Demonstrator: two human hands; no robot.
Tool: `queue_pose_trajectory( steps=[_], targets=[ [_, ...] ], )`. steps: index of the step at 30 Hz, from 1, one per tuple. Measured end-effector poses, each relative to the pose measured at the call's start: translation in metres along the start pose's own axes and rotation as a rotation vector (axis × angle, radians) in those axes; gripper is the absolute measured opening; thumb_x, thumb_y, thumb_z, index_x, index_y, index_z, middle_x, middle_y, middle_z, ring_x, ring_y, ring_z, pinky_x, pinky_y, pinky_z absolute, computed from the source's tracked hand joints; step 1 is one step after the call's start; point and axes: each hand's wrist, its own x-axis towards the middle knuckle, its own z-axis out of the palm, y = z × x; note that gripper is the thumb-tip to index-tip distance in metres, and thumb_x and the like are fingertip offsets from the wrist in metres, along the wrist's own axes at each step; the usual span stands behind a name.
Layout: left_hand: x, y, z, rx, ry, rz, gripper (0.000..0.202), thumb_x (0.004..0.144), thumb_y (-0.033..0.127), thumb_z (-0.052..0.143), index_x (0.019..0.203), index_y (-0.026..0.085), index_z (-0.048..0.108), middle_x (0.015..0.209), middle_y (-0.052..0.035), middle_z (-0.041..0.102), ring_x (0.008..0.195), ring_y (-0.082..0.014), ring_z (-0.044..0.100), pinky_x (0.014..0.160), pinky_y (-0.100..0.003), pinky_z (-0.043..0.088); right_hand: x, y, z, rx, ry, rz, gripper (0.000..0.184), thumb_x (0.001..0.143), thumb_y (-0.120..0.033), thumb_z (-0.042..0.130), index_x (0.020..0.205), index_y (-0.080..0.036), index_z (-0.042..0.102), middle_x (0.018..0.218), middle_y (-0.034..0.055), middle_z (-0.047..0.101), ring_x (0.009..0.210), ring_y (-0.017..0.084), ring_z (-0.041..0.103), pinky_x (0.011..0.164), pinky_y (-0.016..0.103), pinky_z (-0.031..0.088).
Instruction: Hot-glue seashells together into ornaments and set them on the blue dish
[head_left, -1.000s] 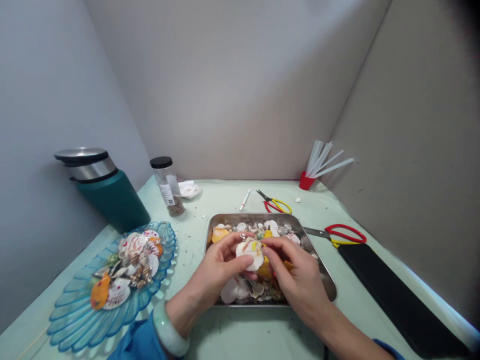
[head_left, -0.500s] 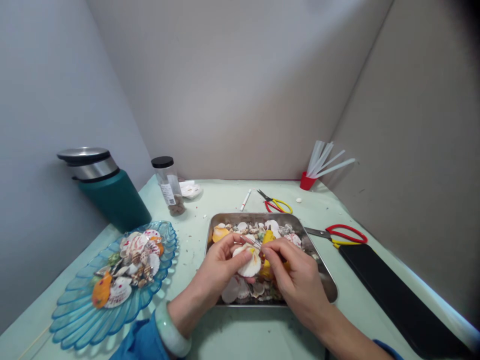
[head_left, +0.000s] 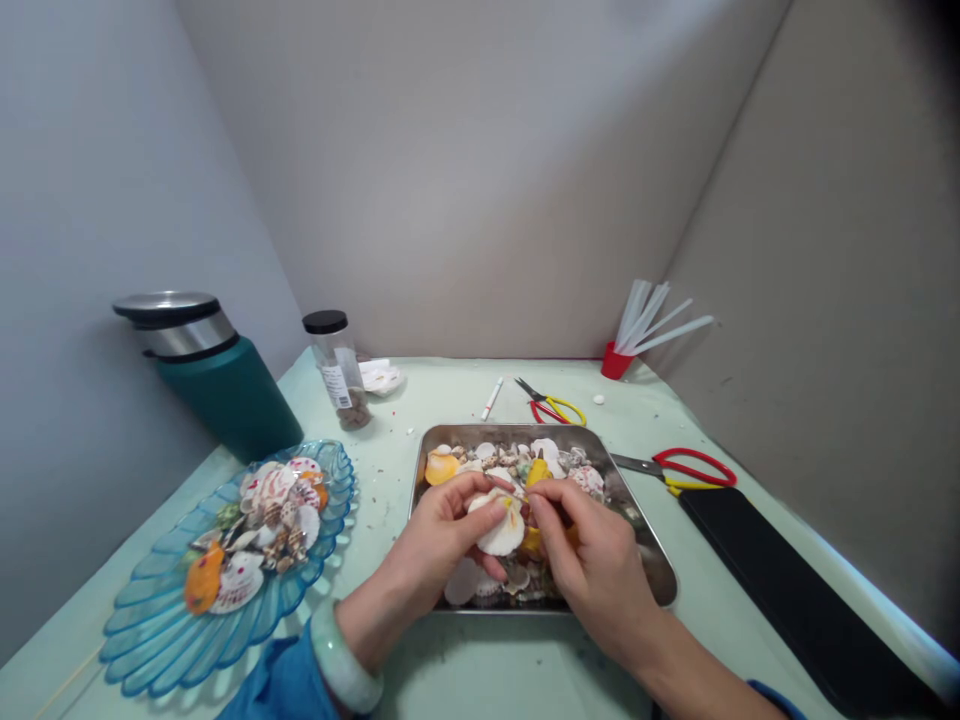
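My left hand holds a white scallop shell between thumb and fingers, above the metal tray. A yellow patch shows near the shell's top edge. Close to that edge, my right hand pinches thumb and forefinger together; what lies between the fingertips is too small to make out. Under and behind the hands, the tray holds many small seashells. A yellow glue gun with a dark tip lies among them, partly hidden by my right hand.
A blue glass dish of shells is on the left, near a teal bottle and a clear jar. Behind the tray are a white pen and small scissors. Rightward are larger scissors, a black slab and a red cup of translucent sticks.
Half a second ago a thin strand showed between my fingers above the shell; it is now hard to see. Both hands have shifted only slightly, and the shell stays in my left hand.
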Motion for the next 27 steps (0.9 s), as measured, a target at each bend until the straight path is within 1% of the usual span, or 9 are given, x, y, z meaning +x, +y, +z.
queue_pose_trajectory(
  steps=[4,6,9,15,18,22,27],
  targets=[
    [-0.0006,0.0005,0.0001,0.003,0.006,-0.013,0.029,0.078,0.033,0.065,0.097,0.012,0.060,0.073,-0.0026,0.060,0.057,-0.0095,0.056,0.044,-0.018,0.051,-0.0024,0.0023,0.0023,-0.052,0.003,-0.043,0.012,0.090,-0.014,0.047,0.097,-0.018,0.055,0.082,0.0035,0.063,0.070,0.015,0.060,0.064,0.026,0.044],
    [-0.0005,0.0008,0.0003,0.007,0.010,-0.011,0.028,0.078,0.033,0.065,0.096,0.011,0.061,0.074,-0.0030,0.061,0.057,-0.0095,0.055,0.044,-0.018,0.051,-0.0033,0.0031,0.0035,-0.061,-0.012,-0.039,0.013,0.089,-0.015,0.048,0.099,-0.018,0.055,0.084,0.0041,0.063,0.071,0.016,0.060,0.065,0.027,0.044],
    [-0.0003,0.0007,0.0006,0.015,0.014,-0.008,0.028,0.077,0.033,0.066,0.094,0.011,0.063,0.074,-0.0034,0.061,0.057,-0.0097,0.055,0.044,-0.018,0.051,-0.0034,0.0031,0.0044,-0.018,-0.031,-0.021,0.010,0.090,-0.015,0.049,0.094,-0.018,0.057,0.082,0.0035,0.063,0.072,0.015,0.060,0.066,0.026,0.045],
    [0.0014,0.0008,0.0015,0.000,0.060,-0.011,0.029,0.075,0.034,0.067,0.092,0.010,0.061,0.069,-0.0024,0.060,0.054,-0.0095,0.053,0.041,-0.018,0.049,-0.0014,0.0020,0.0026,0.044,-0.015,0.049,0.006,0.089,-0.018,0.053,0.087,-0.019,0.058,0.077,0.0008,0.063,0.069,0.013,0.059,0.064,0.023,0.044],
    [0.0024,0.0011,0.0013,-0.011,0.074,-0.018,0.030,0.074,0.034,0.068,0.091,0.010,0.061,0.067,-0.0018,0.060,0.052,-0.0092,0.053,0.040,-0.017,0.048,-0.0003,0.0021,0.0020,0.060,-0.040,0.048,0.010,0.089,-0.017,0.052,0.082,-0.019,0.058,0.075,0.0002,0.062,0.068,0.013,0.058,0.064,0.023,0.043],
    [0.0029,0.0006,0.0008,0.003,0.095,-0.041,0.027,0.073,0.033,0.069,0.084,0.010,0.059,0.062,-0.0008,0.060,0.047,-0.0081,0.051,0.037,-0.017,0.046,-0.0004,0.0040,0.0027,0.021,-0.064,-0.011,0.013,0.091,-0.015,0.049,0.082,-0.019,0.058,0.074,0.0011,0.060,0.067,0.013,0.056,0.063,0.023,0.042],
    [0.0035,-0.0007,0.0001,0.015,0.100,-0.036,0.027,0.072,0.033,0.069,0.082,0.010,0.059,0.060,-0.0010,0.061,0.045,-0.0080,0.051,0.036,-0.017,0.045,-0.0031,0.0058,0.0037,-0.131,-0.079,-0.130,0.017,0.092,-0.015,0.045,0.082,-0.016,0.058,0.072,0.0037,0.058,0.063,0.014,0.054,0.060,0.025,0.041]
  ],
)
